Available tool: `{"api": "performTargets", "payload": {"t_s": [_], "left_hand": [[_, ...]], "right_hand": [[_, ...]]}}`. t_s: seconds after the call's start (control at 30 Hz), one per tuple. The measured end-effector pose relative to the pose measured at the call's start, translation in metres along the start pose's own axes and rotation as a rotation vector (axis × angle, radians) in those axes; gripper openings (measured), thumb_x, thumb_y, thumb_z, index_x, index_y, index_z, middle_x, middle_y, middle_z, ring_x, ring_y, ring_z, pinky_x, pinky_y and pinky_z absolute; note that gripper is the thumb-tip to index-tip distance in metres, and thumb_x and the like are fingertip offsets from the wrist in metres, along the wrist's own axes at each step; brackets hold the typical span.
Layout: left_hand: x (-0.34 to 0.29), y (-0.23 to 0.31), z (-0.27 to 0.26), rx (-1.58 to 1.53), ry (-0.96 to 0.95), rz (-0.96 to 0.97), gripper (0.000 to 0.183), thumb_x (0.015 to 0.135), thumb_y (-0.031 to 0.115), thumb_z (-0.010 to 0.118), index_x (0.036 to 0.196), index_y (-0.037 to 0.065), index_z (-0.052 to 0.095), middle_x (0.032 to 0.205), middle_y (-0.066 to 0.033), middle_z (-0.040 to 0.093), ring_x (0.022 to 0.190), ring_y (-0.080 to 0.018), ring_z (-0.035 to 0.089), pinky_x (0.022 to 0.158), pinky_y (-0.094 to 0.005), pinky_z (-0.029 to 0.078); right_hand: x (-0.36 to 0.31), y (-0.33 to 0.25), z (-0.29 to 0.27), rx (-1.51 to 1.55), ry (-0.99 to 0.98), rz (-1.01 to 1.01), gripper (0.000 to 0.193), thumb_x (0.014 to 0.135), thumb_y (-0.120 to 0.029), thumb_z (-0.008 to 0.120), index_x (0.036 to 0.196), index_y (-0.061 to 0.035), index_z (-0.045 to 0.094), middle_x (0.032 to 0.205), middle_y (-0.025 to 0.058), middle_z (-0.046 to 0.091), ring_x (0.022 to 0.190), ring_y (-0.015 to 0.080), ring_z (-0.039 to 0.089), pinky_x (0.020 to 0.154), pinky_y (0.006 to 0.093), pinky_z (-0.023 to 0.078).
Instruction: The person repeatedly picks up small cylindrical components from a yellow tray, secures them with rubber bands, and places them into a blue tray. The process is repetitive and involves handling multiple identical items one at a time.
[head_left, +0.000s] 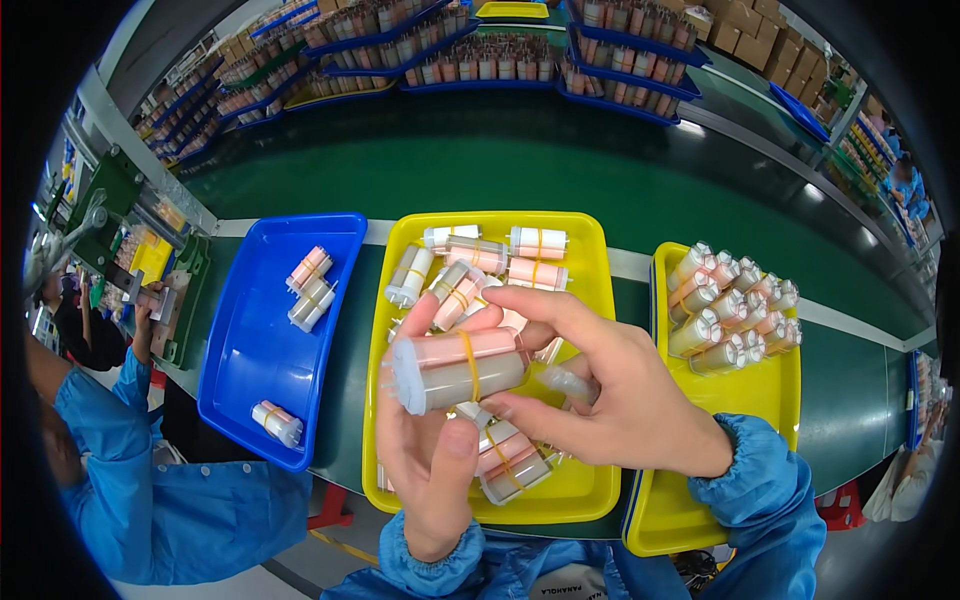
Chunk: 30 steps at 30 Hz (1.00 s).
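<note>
Left hand (428,455) cupped, half-closed round a banded tube pair (455,370), pink and grey; right hand (615,390) part-closed at its right end. Pair held above middle yellow tray (603,300), which contains more. Flanking: blue tray (255,350), right-hand yellow tray (700,440). Far side of green desk (480,150): loaded blue trays (478,85).

I count one blue tray (240,370), two yellow trays (762,388) showing on the near bench; three banded bundles (277,424) in the blue; one held bundle (460,370); two bare hands (640,400). Yellow-tray piles overlap, uncountable.
</note>
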<state>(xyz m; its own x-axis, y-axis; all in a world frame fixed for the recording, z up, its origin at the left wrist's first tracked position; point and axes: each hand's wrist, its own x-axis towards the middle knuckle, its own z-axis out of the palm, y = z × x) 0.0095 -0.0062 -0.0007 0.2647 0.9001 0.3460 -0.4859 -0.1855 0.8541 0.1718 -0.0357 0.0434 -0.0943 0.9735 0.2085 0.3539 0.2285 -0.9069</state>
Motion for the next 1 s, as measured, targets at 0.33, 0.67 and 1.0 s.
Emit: {"api": "performTargets", "payload": {"t_s": [0.33,0.67,1.0], "left_hand": [[0.000,-0.002,-0.006,0.074,-0.024,0.099,0.046,0.082,0.001,0.065,0.123,0.000,0.043,0.123,-0.0176,0.049,0.115,-0.0223,0.050,0.102,-0.0365,0.040],[0.001,-0.004,-0.008,0.162,-0.192,0.155,0.047,0.073,-0.017,0.055,0.115,0.002,0.044,0.123,-0.0197,0.050,0.115,-0.0240,0.052,0.099,-0.0360,0.043],[0.000,0.009,-0.005,0.205,-0.097,0.152,0.055,0.072,0.001,0.068,0.122,0.001,0.045,0.127,-0.0201,0.049,0.108,-0.0246,0.054,0.087,-0.0367,0.045]], "right_hand": [[0.000,0.007,-0.003,0.411,-0.127,0.101,0.051,0.091,-0.018,0.063,0.138,-0.0033,0.046,0.113,0.0088,0.063,0.083,0.0102,0.059,0.069,0.0227,0.046],[0.002,0.009,-0.012,0.608,-0.186,0.381,0.035,0.098,-0.032,0.058,0.119,-0.0039,0.056,0.094,0.0029,0.064,0.074,0.0032,0.056,0.057,0.0187,0.043],[0.005,0.011,-0.017,0.821,-0.035,0.480,0.049,0.098,-0.051,0.048,0.081,-0.0062,0.056,0.053,-0.0037,0.040,0.037,0.0036,0.029,0.035,0.0217,0.020]]}}
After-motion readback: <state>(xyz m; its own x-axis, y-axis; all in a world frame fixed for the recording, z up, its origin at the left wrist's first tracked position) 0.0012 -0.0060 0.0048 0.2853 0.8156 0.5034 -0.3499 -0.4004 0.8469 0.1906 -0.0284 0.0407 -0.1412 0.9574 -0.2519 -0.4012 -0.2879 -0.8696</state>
